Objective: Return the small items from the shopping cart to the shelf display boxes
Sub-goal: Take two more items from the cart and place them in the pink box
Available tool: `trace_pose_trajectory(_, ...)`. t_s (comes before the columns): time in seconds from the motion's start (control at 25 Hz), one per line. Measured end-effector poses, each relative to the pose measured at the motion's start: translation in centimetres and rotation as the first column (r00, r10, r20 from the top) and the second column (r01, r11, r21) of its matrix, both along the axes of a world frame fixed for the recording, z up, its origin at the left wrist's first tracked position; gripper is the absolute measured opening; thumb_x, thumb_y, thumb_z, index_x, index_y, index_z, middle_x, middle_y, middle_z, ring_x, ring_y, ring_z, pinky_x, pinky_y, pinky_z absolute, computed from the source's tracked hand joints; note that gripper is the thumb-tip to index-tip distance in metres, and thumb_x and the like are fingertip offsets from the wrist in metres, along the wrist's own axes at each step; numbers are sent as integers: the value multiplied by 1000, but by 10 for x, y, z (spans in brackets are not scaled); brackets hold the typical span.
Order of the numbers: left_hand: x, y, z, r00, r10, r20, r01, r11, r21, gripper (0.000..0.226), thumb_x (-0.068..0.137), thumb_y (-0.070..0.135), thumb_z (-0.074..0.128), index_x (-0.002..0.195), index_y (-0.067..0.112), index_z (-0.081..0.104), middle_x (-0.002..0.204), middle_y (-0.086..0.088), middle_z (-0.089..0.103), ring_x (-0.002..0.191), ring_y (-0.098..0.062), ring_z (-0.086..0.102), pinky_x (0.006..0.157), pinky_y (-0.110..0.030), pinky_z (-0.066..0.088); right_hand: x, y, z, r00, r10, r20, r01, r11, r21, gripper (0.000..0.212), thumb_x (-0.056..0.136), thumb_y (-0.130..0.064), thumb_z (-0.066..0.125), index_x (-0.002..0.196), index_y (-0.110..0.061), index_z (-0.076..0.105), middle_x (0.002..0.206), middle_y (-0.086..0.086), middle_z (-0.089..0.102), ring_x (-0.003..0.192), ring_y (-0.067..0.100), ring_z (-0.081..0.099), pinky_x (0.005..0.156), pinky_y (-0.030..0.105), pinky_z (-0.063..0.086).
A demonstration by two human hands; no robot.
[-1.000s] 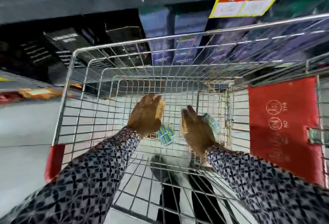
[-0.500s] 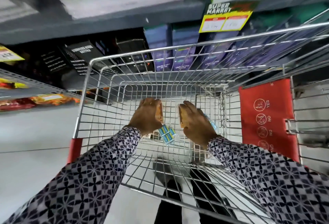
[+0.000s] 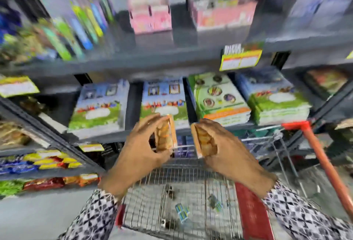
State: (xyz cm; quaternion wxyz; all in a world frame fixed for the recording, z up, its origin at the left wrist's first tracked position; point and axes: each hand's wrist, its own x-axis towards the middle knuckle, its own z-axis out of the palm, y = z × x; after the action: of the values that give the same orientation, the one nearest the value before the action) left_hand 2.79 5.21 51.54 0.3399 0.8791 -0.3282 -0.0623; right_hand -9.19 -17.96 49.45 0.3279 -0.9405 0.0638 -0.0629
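Packets, small orange foil-wrapped (image 3: 164,136) and (image 3: 205,142), are pinched edgewise by left hand (image 3: 141,150) and right hand (image 3: 227,150); judged light, crushable, slippery.

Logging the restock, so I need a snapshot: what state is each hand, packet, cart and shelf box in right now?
Left hand: raised, gripping an orange packet.
Right hand: raised, gripping a second orange packet.
Shopping cart: below the hands, not yet emptied.
Blue-green packets: lying on the cart floor.
Pink display boxes: open-topped on the upper shelf, contents blurred.
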Motion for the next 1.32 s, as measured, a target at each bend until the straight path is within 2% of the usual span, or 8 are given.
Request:
trace_pose_trajectory(0.24, 57, -16, 177, 969, -44, 244, 72, 992, -107, 88, 61, 45, 79, 145, 37, 56, 148, 25, 49, 137, 7, 47, 117, -15, 33, 53, -25, 202, 960, 156, 232, -136, 986, -100, 87, 63, -31, 71, 147, -25, 50, 139, -23, 43, 129, -13, 35, 109, 3, 26)
trace_pose_trajectory(0.4, 149, -46, 233, 988, -97, 118, 102, 994, -36, 75, 55, 41, 91, 126, 41, 66, 127, 14, 70, 117, -12, 70, 106, -40, 56, 143, -40, 269, 962, 254, 95, -242, 963, -122, 52, 58, -38, 77, 107, -22, 69, 99, 1, 77, 91, 28, 70, 82, 42, 59)
trace_pose_trajectory(0.48, 191, -65, 249, 989, -51, 141, 36, 994, 104, 60, 62, 33, 94, 117, 37, 69, 109, 16, 73, 101, -13, 72, 95, -34, 60, 194, -43, 290, 978, 208, -11, -206, 958, -201, 39, 62, -27, 79, 100, -22, 69, 87, 4, 75, 77, 30, 69, 69, 38, 59)
trace_pose_trajectory(0.68, 260, -99, 256, 992, -32, 120, -2, 962, 274, 62, 69, 29, 91, 128, 21, 71, 116, 6, 78, 107, -19, 72, 98, -32, 57, 285, -48, 291, 963, 151, -223, -226, 903, -366, 9, 76, -22, 70, 85, -20, 72, 77, 3, 74, 66, 21, 64, 64, 32, 54)
trace_pose_trajectory(0.84, 275, -91, 220, 983, 52, 176, -61, 997, 44, 58, 72, 41, 89, 126, 40, 70, 135, 3, 73, 130, -16, 64, 113, -42, 51, 288, -60, 256, 988, 115, 106, -63, 911, -408, 30, 76, -16, 72, 106, -19, 76, 100, 10, 76, 94, 32, 69, 82, 37, 56)
trace_pose_trajectory(0.92, 268, -90, 204, 956, 97, 275, -87, 995, -49, 44, 78, 38, 87, 120, 40, 74, 130, 6, 75, 123, -13, 68, 108, -42, 54, 283, -59, 241, 960, 72, 271, 26, 939, -342, 33, 75, -13, 71, 105, -21, 79, 103, 10, 79, 96, 34, 71, 87, 39, 58)
trace_pose_trajectory(1.04, 250, -102, 203, 891, 154, 428, -128, 988, -89, 30, 86, 17, 79, 115, 24, 80, 123, 1, 79, 116, -18, 71, 108, -39, 55, 294, -51, 230, 953, -40, 300, 130, 949, -286, 32, 74, -9, 64, 100, -20, 79, 100, 13, 79, 92, 37, 72, 87, 42, 60)
trace_pose_trajectory(1.32, 243, -113, 212, 884, 205, 420, -185, 979, -88, 34, 90, 10, 77, 123, 18, 76, 126, -2, 77, 118, -22, 72, 110, -37, 53, 300, -43, 230, 954, -73, 291, 176, 921, -348, 34, 84, -11, 63, 116, -17, 72, 109, 20, 75, 101, 41, 70, 87, 45, 58)
